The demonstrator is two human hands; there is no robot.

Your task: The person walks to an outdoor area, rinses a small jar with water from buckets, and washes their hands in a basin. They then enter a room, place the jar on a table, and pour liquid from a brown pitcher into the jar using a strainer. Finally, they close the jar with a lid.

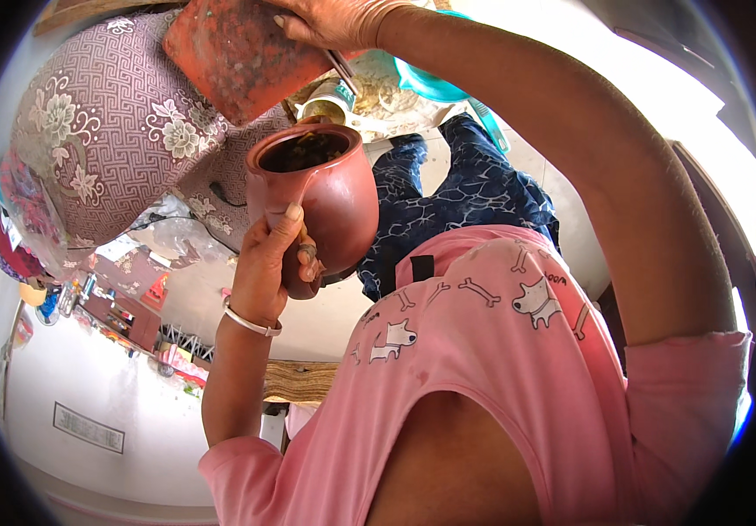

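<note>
My left hand (281, 254) is closed round the side handle of a reddish-brown clay pot (343, 206). The pot has no lid, and some yellowish and dark bits show inside its mouth. Up at the top edge my right hand (330, 19) is partly cut off and its fingers look curled. Two thin metal sticks, like chopsticks (344, 72), stick out just below it and seem to be in its grip. Beside and beneath that hand is a worn orange-red board (242, 57) with dark smudges; whether the fingers touch it, I cannot tell.
A patterned cloth with flowers (124, 114) covers something large at left. Beyond the pot are a can (331, 98) and a turquoise basin (430, 81). A wooden edge (299, 380) lies near my left elbow. Bags and small goods crowd the far left.
</note>
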